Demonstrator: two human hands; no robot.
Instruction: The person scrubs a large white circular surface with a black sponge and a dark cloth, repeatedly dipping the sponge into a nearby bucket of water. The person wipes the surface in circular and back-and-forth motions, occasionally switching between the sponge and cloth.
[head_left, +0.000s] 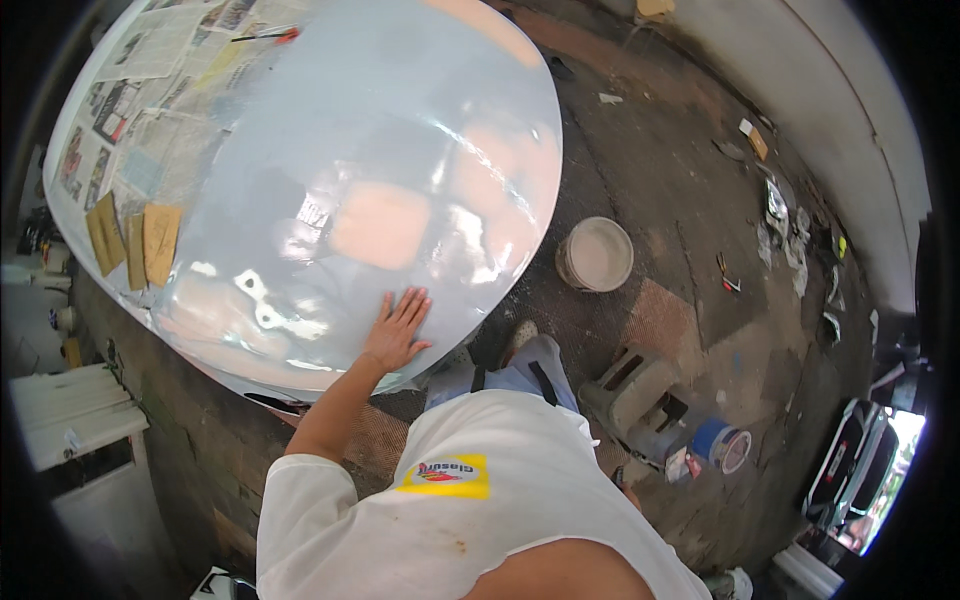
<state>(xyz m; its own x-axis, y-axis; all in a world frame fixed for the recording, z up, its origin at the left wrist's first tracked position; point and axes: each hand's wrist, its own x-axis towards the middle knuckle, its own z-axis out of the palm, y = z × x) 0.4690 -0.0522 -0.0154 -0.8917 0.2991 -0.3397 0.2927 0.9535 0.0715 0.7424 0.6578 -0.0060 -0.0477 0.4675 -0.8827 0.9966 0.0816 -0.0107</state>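
My left hand [400, 328] lies flat, fingers spread, on the near edge of a large rounded car body panel [300, 130]. The panel is grey and shiny, looking wet, with several peach-coloured patches [380, 225] on it. Nothing is held under the spread fingers as far as I can see. Of my right hand [630, 496], only a sliver shows below my white shirt, low on my right side. Its fingers are hidden, and a small dark thing is beside it that I cannot make out.
Newspaper [185, 140] covers the panel's left part, bearing tan strips [160, 243] and a red-and-black tool [285, 37]. To the right stand a bucket [568, 265], a grey step stool [632, 390] and a blue can [712, 440]. Litter [778, 215] lies along the wall.
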